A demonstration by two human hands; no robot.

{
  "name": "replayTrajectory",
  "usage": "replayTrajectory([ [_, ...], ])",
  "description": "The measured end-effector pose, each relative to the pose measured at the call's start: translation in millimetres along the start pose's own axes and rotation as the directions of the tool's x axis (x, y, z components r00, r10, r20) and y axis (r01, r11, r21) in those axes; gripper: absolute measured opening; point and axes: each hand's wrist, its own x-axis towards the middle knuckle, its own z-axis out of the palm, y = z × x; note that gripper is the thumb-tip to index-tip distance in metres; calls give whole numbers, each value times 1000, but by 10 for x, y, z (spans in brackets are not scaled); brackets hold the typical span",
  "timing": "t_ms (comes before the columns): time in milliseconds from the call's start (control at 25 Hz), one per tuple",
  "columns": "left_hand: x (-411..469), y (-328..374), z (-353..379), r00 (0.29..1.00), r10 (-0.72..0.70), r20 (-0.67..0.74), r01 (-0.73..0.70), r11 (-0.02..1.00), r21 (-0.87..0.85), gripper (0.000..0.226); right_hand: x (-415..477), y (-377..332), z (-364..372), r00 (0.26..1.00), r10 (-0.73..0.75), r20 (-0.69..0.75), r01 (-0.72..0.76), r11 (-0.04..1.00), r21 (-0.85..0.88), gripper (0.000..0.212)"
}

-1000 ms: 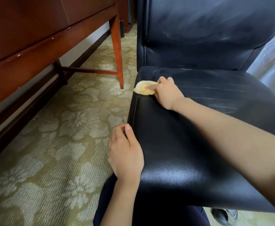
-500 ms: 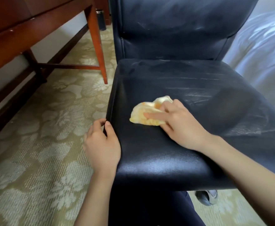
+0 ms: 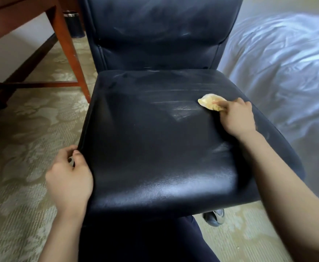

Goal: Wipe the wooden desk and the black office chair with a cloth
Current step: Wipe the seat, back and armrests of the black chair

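The black office chair [image 3: 154, 144] fills the middle of the view, its seat shiny in front and streaked with pale dust further back. My right hand [image 3: 237, 118] grips a small yellow cloth [image 3: 209, 102] and presses it on the seat's right side. My left hand [image 3: 69, 176] grips the seat's front left edge, thumb on top and fingers curled under. The wooden desk [image 3: 66, 44] stands at the upper left; only a leg, crossbars and part of its frame show.
A white duvet on a bed [image 3: 287, 72] lies close along the chair's right side. A black waste bin [image 3: 73, 23] stands behind the desk leg. Patterned beige carpet [image 3: 22, 138] covers the floor. My dark-trousered leg [image 3: 145, 242] and a shoe [image 3: 214, 217] are below the seat.
My right hand has swept the cloth from the seat's back left corner, across the front left, to the right side. The left hand has kept its hold on the seat's left edge.
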Motion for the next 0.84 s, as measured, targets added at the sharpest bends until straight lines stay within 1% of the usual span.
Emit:
replayTrajectory([
  [40, -10, 26, 5, 999, 29, -13, -28, 999, 41, 25, -4, -65, 7, 998, 55, -5, -55, 998, -16, 43],
  [80, -30, 62, 8, 997, 79, -28, -76, 992, 100, 25, -58, -173, 12, 997, 71, -20, -72, 996, -60, 40],
  [120, -53, 95, 6, 988, 146, -42, -137, 976, 167, 25, -161, -311, 16, 998, 49, -34, -52, 995, -90, 38],
  [200, -111, 183, 3, 960, 279, -33, -260, 924, 279, 29, -494, -599, 25, 995, -73, -63, 69, 995, -76, 33],
  [280, -237, 319, 40, 931, 362, 42, -354, 872, 338, 34, -912, -820, -1, 969, -226, -98, 226, 974, -8, 32],
  [360, -477, 497, 144, 894, 426, 140, -448, 836, 316, 42, -1268, -896, -75, 933, -344, -106, 354, 930, 98, 37],
  [400, -629, 594, 212, 870, 459, 183, -494, 820, 291, 46, -1398, -866, -112, 920, -379, -101, 390, 908, 155, 39],
  [480, -930, 746, 346, 811, 523, 260, -579, 780, 237, 51, -1562, -701, -167, 918, -393, -55, 393, 885, 251, 42],
  [560, -1145, 816, 466, 753, 579, 312, -647, 738, 194, 47, -1602, -432, -206, 941, -337, -35, 334, 902, 273, 43],
  [600, -1207, 819, 505, 734, 592, 334, -668, 718, 196, 46, -1589, -282, -210, 957, -284, -56, 288, 920, 266, 42],
  [680, -1260, 810, 561, 698, 605, 382, -707, 666, 238, 53, -1527, 71, -216, 984, -138, -116, 161, 962, 222, 42],
  [760, -1252, 786, 596, 680, 614, 400, -727, 633, 265, 57, -1425, 454, -232, 989, 7, -146, 15, 988, 152, 45],
  [840, -1225, 750, 618, 678, 621, 392, -731, 626, 273, 56, -1263, 809, -248, 978, 136, -156, -126, 989, 76, 48],
])
